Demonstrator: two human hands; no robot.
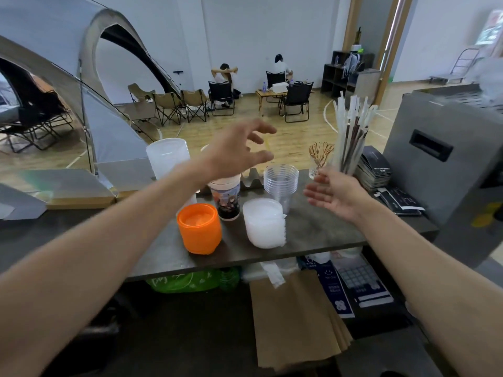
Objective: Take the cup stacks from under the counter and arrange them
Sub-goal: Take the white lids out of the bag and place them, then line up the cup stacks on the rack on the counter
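Several cup stacks stand on the dark counter (321,229). An orange stack (199,228) is at the front left, a frosted white stack (264,226) at the front middle. Behind them are a printed paper cup stack (227,198), a clear plastic stack (281,182) and a tall frosted stack (166,159) at the back left. My left hand (239,151) hovers open above the printed stack, fingers spread. My right hand (330,195) is open, palm up, just right of the clear stack and touching nothing.
A holder of wrapped straws (351,137) and a glass of gold stirrers (319,159) stand at the back right, beside stacked black booklets (374,167) and a grey metal box (446,164). Under the counter lie brown paper bags (296,319), a green bag (185,281) and printed packets.
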